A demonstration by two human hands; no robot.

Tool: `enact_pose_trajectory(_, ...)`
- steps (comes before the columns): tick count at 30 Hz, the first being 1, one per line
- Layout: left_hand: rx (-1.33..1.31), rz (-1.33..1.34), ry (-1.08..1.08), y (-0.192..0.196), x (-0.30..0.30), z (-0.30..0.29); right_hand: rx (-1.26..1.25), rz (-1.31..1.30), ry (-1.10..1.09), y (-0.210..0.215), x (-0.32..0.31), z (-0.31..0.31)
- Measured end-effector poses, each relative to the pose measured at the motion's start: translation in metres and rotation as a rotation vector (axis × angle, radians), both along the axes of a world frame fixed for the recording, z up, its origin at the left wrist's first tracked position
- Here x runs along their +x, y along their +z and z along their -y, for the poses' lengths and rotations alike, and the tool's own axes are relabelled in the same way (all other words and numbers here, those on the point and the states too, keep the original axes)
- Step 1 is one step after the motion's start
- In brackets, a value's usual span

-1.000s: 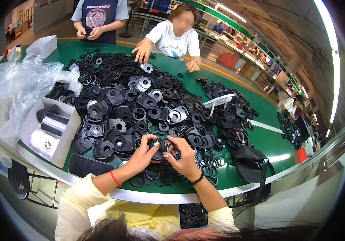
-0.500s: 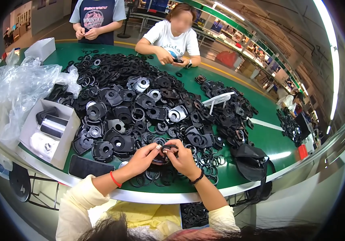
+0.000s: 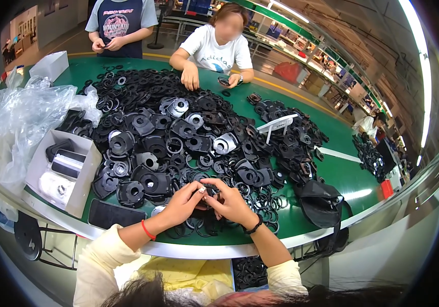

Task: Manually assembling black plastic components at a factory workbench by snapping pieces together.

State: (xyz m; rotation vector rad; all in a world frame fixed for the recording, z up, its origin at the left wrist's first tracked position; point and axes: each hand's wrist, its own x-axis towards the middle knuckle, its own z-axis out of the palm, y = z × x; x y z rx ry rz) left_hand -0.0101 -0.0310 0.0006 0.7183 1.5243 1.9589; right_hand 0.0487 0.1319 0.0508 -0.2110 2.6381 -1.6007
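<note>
Close to the table's near edge, my left hand [image 3: 184,200] and my right hand [image 3: 229,203] meet with curled fingers. Between them is a small black ring-shaped part [image 3: 211,189], mostly covered by the fingers and gripped from both sides. Loose black rings [image 3: 265,207] lie just right of my right hand. Beyond both hands spreads a big heap of black plastic parts [image 3: 150,182], flat plates with round holes mixed with rings. A dark phone [image 3: 114,214] lies left of my left forearm.
At the left stand an open white box [image 3: 92,166] and a clear plastic bag [image 3: 22,123]. A black bag [image 3: 319,204] rests at the right edge. A white plastic piece [image 3: 279,123] lies on the heap. Two people work across the green table [image 3: 339,176].
My right fingers have come in over the black ring, hiding more of it. Across the table, the person in white has parted their hands, one now reaching onto the heap.
</note>
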Motion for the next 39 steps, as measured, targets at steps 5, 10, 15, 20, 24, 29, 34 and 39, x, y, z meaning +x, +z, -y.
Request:
enact_pose_trajectory(5,-0.189,-0.199,0.097,0.010,-0.003,0.004,-0.015,-0.073,-0.018,-0.005,-0.002,-0.001)
enact_pose_trajectory(10,-0.260,-0.454,0.124,-0.007,-0.007,0.004,0.082,-0.205,-0.122,-0.016,-0.007,-0.007)
enact_pose_trajectory(15,-0.183,-0.254,0.103,0.003,-0.004,0.003,-0.066,-0.135,-0.219,-0.013,-0.005,-0.004)
enact_pose_trajectory(20,-0.101,-0.141,0.088,0.005,0.001,0.002,-0.092,-0.177,-0.237,-0.013,-0.007,-0.003)
enact_pose_trajectory(24,-0.199,-0.232,0.082,0.015,0.002,0.006,-0.059,-0.246,-0.216,-0.016,-0.008,-0.006)
enact_pose_trajectory(29,-0.164,-0.343,0.014,-0.006,-0.001,0.003,0.097,-0.331,-0.191,-0.016,-0.009,-0.005)
enact_pose_trajectory(34,-0.256,-0.351,-0.028,0.003,0.002,0.004,0.153,-0.379,-0.149,-0.020,-0.011,-0.011)
enact_pose_trajectory(39,-0.241,-0.271,0.011,-0.003,0.000,0.002,0.151,-0.413,-0.114,-0.019,-0.011,-0.011)
